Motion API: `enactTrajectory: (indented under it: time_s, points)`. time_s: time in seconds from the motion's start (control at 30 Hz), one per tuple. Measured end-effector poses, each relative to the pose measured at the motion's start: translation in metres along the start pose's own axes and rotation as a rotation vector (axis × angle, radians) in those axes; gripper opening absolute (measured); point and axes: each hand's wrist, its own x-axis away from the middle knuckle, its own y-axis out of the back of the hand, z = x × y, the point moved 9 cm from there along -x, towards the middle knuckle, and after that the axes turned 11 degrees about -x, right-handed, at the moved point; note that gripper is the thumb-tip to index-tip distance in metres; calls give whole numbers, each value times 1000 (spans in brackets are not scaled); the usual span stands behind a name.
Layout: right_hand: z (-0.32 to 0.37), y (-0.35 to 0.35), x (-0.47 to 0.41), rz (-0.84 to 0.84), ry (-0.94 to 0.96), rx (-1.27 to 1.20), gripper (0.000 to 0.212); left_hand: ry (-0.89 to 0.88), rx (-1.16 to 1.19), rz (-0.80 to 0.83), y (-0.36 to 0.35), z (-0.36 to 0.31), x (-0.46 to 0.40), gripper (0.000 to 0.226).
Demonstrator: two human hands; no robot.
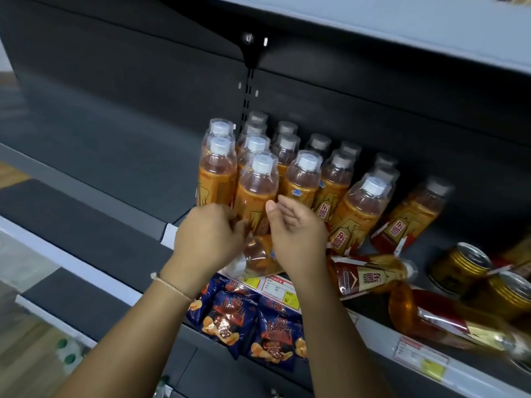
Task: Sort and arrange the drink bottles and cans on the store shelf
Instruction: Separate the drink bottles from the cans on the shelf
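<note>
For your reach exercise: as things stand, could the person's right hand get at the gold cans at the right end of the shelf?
Probably yes. The right hand is beside the front orange bottle, and the gold cans stand near the shelf front. Only two toppled bottles lie between, low enough to reach over.

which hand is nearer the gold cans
The right hand. It sits at the front bottles, with the gold cans further off to its right at the shelf's right end. The left hand lies beyond the right hand, further from the cans.
</note>
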Motion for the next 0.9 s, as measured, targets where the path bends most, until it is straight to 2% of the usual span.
enactTrajectory:
  time_s: [0.07, 0.17, 0.27, 0.37, 0.67, 0.77, 0.9]
  points:
    - [3, 17, 4, -17, -13, -25, 37, -32, 9, -126, 21, -12, 8, 21]
    - [15, 54, 5, -75, 21, -34, 32, -134, 152, -315, 48, -44, 24, 12]
    - [26, 96, 8, -134, 59, -20, 30, -220, 335, -363, 50, -81, 36, 16]
    - [30, 136, 13, -170, 66, 2, 29, -291, 413, -363, 38, -117, 41, 23]
    - [34, 256, 13, -267, 82, 117, 30, -410, 579, -158, -19, -224, 48, 37]
    - [27, 286, 7, -255, 78, 190, 30, -389, 685, 51, -49, -258, 45, 42]
    - [14, 328, -12, -238, 35, 317, 34, -241, 810, 407, -90, -301, 43, 59]
